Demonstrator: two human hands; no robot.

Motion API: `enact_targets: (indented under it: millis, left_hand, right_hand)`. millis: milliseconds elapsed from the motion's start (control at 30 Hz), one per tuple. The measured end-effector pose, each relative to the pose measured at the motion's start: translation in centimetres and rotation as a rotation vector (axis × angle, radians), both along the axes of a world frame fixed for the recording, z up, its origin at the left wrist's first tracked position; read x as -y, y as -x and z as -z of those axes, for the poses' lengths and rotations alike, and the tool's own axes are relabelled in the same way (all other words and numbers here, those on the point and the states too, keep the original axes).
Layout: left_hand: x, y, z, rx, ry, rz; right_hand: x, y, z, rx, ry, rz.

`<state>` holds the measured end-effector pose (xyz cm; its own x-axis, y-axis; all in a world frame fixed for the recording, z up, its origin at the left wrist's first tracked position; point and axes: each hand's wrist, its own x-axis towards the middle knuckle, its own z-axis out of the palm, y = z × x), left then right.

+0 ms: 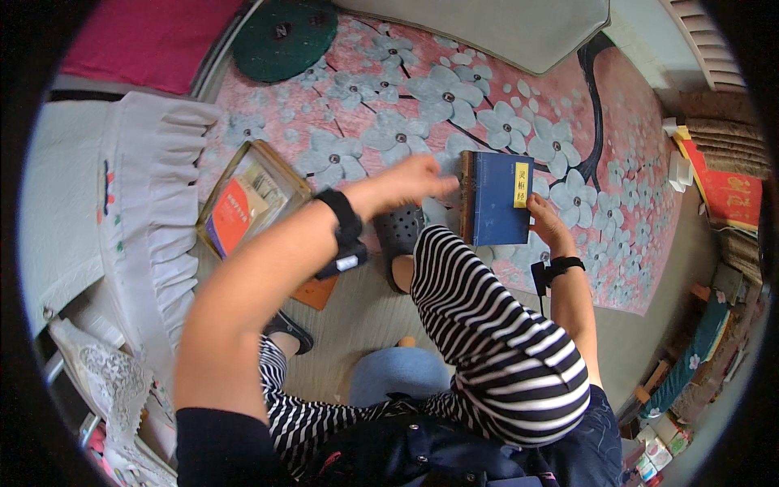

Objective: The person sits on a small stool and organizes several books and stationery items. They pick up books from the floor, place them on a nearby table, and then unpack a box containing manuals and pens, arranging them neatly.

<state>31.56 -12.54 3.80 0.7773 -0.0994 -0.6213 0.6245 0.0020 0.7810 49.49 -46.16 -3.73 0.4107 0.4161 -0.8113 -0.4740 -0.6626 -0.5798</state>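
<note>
A blue book point(496, 198) with a yellow title label lies flat before me, above my raised knee. Along its left side shows a brown patterned edge point(466, 198), perhaps another book under it. My right hand point(548, 222) grips the blue book's right edge, thumb near the label; its other fingers are partly hidden. Blurred by motion, my left hand point(414, 182) hovers just left of the books, thumb apart from the fingers, with nothing visible in it. Left of that arm, an open shallow box point(204, 222) contains several books, including an orange-red one point(232, 213).
A pink floral mat point(395, 128) covers much of the floor. A dark green round cushion point(286, 39) lies at its far left. An orange flat item point(316, 292) is partly hidden under my left arm. A white ruffled cloth point(176, 213) hangs at left. Folded brown textiles point(724, 137) stand at right.
</note>
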Motion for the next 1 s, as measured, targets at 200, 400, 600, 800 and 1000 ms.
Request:
enact_targets:
  millis: [200,400,600,800,1000]
  left_hand:
    - [9.4,-0.7,8.4,-0.075,0.274,-0.102]
    - [11.6,-1.7,11.0,0.020,0.483,-0.227]
    - [11.9,-1.3,12.1,0.009,0.610,-0.318]
    - [11.6,-0.7,12.9,-0.090,0.737,-0.407]
    - [11.5,-0.2,13.0,-0.107,0.897,-0.486]
  right_hand:
    - [0.7,-0.1,2.7,-0.061,-0.181,0.070]
    - [0.4,-0.2,2.9,-0.175,-0.193,0.145]
    - [0.1,-0.4,3.1,-0.261,-0.287,0.120]
    - [1.5,0.4,4.6,-0.219,-0.250,0.197]
    - [-2.0,3.4,1.8,-0.138,-0.253,0.317]
